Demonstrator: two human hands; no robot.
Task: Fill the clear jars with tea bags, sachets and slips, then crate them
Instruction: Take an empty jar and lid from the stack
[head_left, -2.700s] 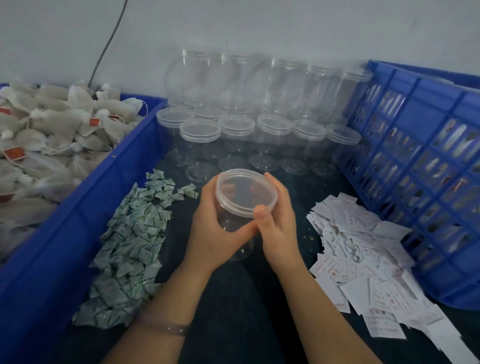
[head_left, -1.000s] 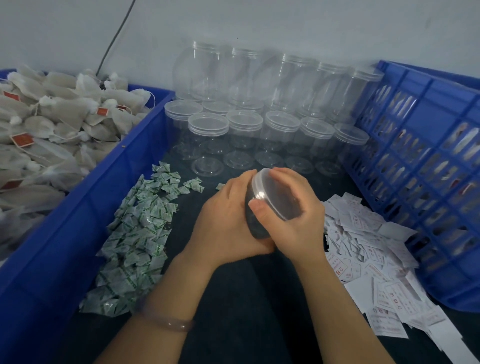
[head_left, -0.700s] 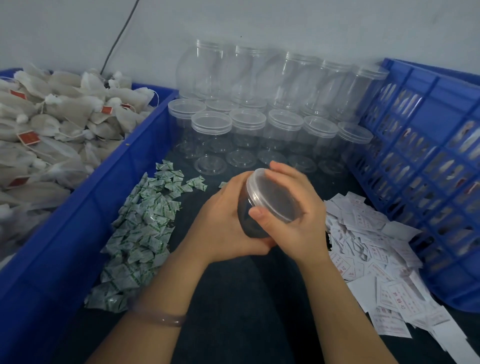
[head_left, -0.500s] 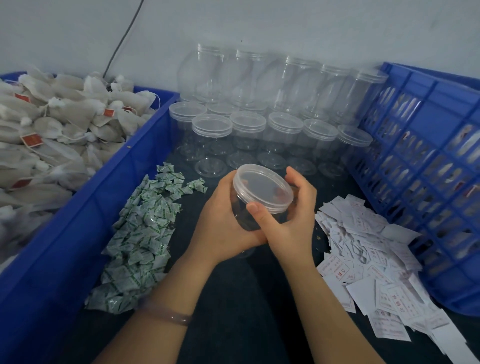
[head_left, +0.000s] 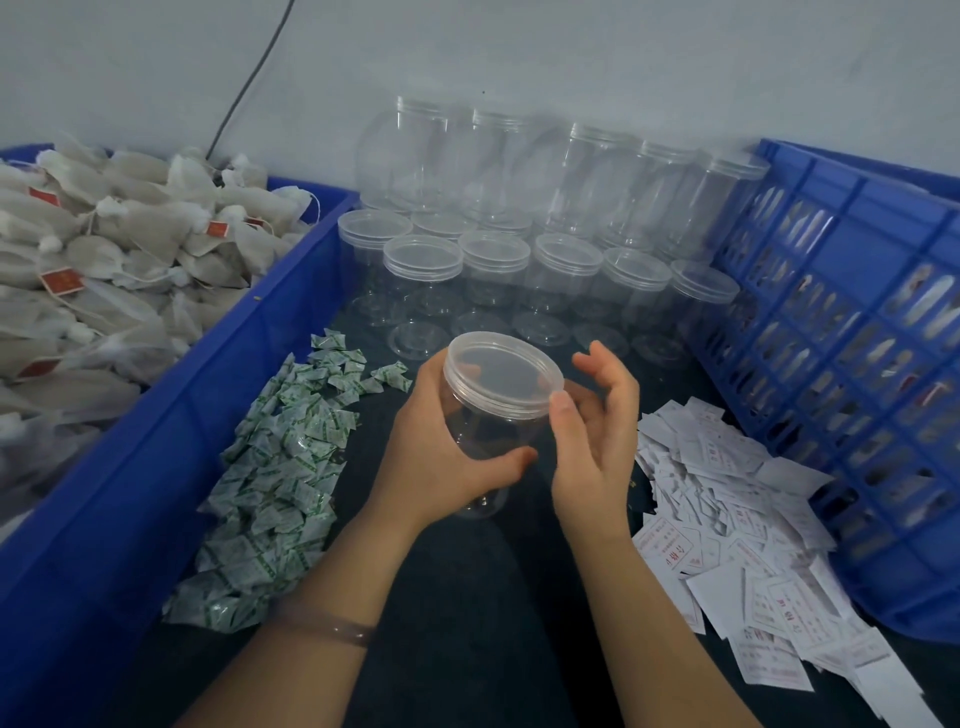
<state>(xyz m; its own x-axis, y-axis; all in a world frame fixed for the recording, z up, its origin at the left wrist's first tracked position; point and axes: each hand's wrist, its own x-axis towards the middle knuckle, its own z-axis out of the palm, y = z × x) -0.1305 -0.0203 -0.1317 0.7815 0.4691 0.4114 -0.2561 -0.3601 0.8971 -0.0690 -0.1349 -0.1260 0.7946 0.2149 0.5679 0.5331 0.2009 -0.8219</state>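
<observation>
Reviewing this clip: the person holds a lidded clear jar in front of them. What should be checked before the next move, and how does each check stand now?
1. Grip: the left hand holds the jar round its body: ok.
2. Jar open for filling: not ok, the lid is still on.
3. Hold on the lid: not ok, only the thumb of the right hand touches its rim, and the fingers are spread.
4. Jar empty: ok, nothing shows inside.
5. Supplies nearby: ok, with tea bags, sachets and slips.
6. Room in the blue crate: cannot tell, its wall hides the inside.
</observation>
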